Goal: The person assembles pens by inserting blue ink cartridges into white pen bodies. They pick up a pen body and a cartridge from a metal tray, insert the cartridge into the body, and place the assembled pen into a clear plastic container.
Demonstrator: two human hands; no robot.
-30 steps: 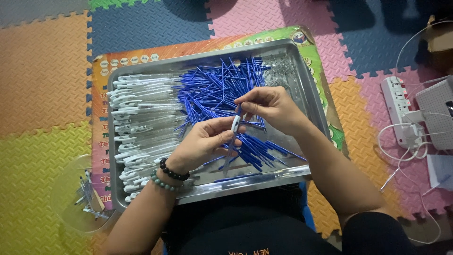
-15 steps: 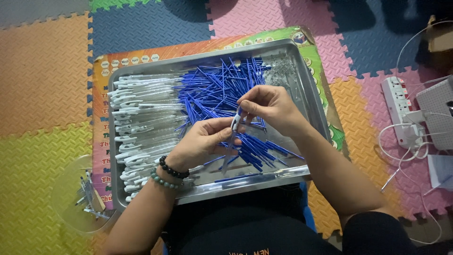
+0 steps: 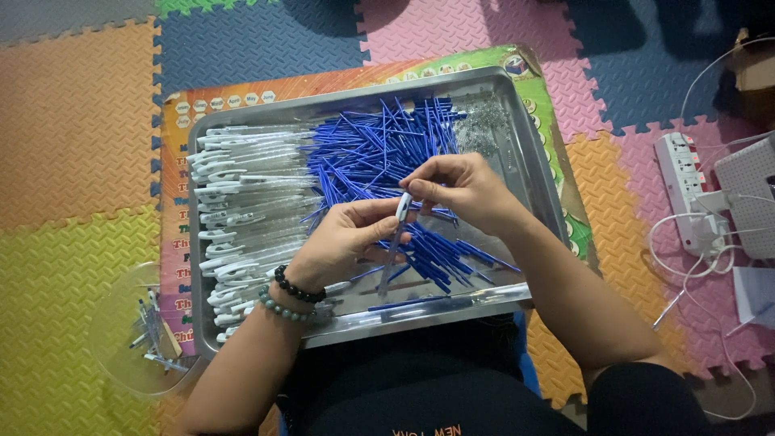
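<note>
**Pen barrel held over a tray of parts**

A floor of coloured interlocking foam mats (image 3: 73, 121) is seen, and on it a printed poster carrying a rectangular steel tray (image 3: 533, 173). The tray is filled with white clear-barrelled pen bodies (image 3: 242, 202) at its left and thin blue ink refills (image 3: 371, 153) in the middle. Above the tray, one clear pen barrel with a white cap (image 3: 397, 230) is gripped by the left hand (image 3: 343, 242), while its top is pinched by the closed fingers of the right hand (image 3: 460, 186).
</note>
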